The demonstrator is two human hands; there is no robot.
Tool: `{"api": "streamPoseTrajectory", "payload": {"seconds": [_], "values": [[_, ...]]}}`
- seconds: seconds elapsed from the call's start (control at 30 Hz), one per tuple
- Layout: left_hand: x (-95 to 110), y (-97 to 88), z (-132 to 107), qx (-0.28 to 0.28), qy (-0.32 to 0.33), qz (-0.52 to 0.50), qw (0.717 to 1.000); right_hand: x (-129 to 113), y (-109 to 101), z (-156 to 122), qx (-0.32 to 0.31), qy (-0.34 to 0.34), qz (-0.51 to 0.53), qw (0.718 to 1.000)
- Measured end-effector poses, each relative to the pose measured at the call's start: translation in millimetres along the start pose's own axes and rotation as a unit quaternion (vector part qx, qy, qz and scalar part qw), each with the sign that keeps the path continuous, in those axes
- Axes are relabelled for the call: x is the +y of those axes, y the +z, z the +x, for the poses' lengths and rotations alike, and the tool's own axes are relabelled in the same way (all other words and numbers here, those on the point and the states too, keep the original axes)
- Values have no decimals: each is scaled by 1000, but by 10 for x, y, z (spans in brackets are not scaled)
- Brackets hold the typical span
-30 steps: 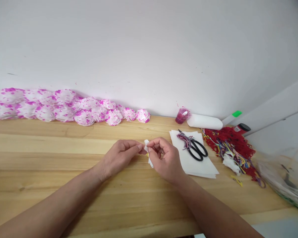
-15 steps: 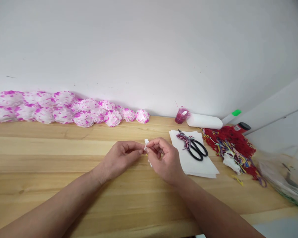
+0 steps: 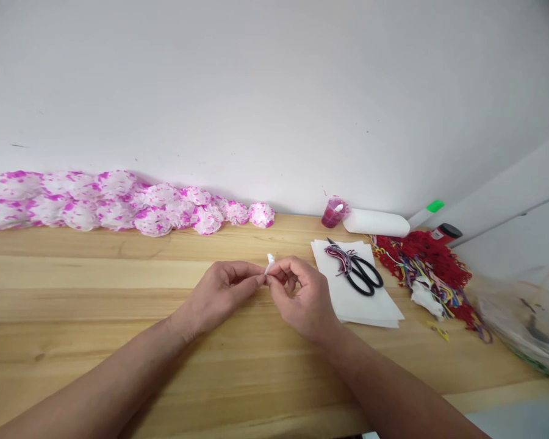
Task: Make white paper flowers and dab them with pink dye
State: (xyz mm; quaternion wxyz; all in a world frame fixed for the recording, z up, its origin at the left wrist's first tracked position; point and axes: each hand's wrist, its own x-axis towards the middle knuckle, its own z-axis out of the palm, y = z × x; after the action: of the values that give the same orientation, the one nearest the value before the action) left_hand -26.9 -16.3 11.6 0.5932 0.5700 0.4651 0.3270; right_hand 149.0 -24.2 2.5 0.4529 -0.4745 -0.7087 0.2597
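A narrow, folded strip of white paper [image 3: 270, 260] sticks up between my fingertips over the wooden table [image 3: 96, 292]. My left hand [image 3: 224, 292] pinches at its lower part, thumb against forefinger. From the other side my right hand [image 3: 302, 296] is closed on the same strip, its fingertips touching those of the left. Most of the strip is hidden by the fingers. Just right of my right hand lies a stack of white paper sheets [image 3: 361, 305], bearing black-handled scissors [image 3: 368, 277] and a small bundle of purple and red yarn [image 3: 341, 257].
White-and-magenta paper puffs [image 3: 82, 213] line the wall on the left. Along the back right are a cup of magenta liquid [image 3: 333, 214], a white roll [image 3: 377, 223] and a dark-capped container [image 3: 447, 233]. Tangled red and coloured yarn [image 3: 434, 262] lies beside a clear plastic bag [image 3: 521, 323].
The strip has turned within my fingers and now shows as a narrower, tilted piece. Its lower end, visible below my right fingers before, is out of sight. Both hands stay almost in place.
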Motion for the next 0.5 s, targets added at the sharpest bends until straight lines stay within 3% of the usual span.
{"api": "streamPoseTrajectory", "payload": {"seconds": [0.2,0.5], "values": [[-10,9,9,28,-14,11,999,-10,4,-1,-8,10,15,1000],[-25,-3,4,-2,-1,-6,1000,-13,1,8,-12,40,42,998]]}}
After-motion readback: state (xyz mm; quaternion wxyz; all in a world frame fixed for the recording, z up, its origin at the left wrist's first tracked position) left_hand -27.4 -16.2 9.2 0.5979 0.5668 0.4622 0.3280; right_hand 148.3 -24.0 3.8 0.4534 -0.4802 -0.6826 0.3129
